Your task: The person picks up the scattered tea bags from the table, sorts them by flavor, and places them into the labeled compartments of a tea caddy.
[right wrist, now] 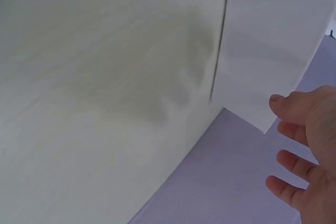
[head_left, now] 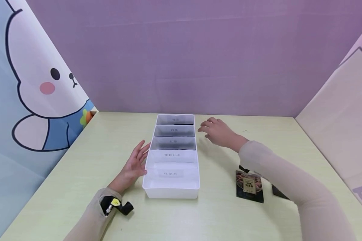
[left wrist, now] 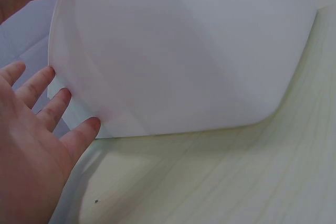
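Note:
A long white box [head_left: 172, 193] with labelled compartments stands lengthwise in the middle of the table. Dark edges show inside the far three compartments. At the box's left side is my left hand [head_left: 132, 170], its fingers spread; in the left wrist view the fingertips [left wrist: 90, 124] rest against the white wall. Past the box's far right side my right hand [head_left: 219, 133] hovers, fingers loosely bent and holding nothing. In the right wrist view its thumb is near the box's end [right wrist: 262, 66], with a gap between hand and table.
A dark printed tea packet [head_left: 249, 186] lies to the right of the box, under the right forearm. A second dark packet [head_left: 280, 192] is partly hidden by the sleeve. A purple cloth wall [head_left: 181, 60] closes off the back, with printed panels on both sides.

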Demonstrator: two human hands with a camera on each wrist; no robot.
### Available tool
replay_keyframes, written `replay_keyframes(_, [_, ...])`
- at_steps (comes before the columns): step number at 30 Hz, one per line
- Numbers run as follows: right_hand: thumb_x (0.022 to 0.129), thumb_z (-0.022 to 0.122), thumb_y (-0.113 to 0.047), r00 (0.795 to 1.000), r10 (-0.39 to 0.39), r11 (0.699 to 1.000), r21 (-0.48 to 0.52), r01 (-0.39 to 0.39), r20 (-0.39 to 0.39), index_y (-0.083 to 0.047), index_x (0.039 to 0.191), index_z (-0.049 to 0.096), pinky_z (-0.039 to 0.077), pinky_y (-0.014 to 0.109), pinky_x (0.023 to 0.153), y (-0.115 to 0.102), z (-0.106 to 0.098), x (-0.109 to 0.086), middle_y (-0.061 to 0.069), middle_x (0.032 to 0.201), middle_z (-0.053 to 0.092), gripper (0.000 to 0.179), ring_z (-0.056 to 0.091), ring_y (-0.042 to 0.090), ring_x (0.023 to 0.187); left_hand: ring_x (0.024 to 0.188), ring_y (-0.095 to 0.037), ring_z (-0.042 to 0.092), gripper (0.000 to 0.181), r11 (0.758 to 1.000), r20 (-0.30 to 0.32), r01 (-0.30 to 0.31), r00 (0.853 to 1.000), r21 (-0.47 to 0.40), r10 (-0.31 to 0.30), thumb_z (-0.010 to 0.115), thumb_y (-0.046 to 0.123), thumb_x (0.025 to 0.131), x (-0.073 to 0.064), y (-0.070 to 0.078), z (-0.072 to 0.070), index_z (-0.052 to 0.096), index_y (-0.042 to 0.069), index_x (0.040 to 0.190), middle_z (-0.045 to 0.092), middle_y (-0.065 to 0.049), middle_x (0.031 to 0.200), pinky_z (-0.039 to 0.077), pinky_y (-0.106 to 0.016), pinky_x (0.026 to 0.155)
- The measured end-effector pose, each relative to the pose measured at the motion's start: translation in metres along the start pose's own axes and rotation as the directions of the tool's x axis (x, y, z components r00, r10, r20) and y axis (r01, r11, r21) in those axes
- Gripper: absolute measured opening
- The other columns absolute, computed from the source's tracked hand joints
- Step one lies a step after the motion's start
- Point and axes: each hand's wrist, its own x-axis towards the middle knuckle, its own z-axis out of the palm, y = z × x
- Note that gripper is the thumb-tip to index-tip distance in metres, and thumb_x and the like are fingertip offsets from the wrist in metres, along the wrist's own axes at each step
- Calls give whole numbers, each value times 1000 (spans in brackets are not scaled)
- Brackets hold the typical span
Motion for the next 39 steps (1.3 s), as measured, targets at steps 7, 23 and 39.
replay_keyframes(7, [84,79,-13,999,-13,999,42,11,49,-8,117,69,50,50,85,-2,-3,-26,12,120,66,35,56,36,111,146,-25,19,103,1000,-7,-8,1000,0,8,63,-10,84,1,-1,1,-6,6,158,10,-12,164,33,-28,112])
replay_keyframes(23, [85,79,-21,987,26,964,257,-67,157,-4,123,62,48,51,89,-3,-8,-83,11,119,63,44,55,34,108,145,-21,22,101,1000,-22,12,1000,14,-12,63,-9,84,6,-5,3,1,14,160,8,-13,165,33,-28,112])
replay_keyframes(39, [90,74,-34,903,106,835,456,-308,416,-4,130,57,44,53,93,8,-9,-133,12,129,54,53,48,35,116,145,-20,22,104,1000,-32,7,999,4,-7,66,-7,84,8,-6,3,-5,7,159,9,-12,164,32,-28,112])
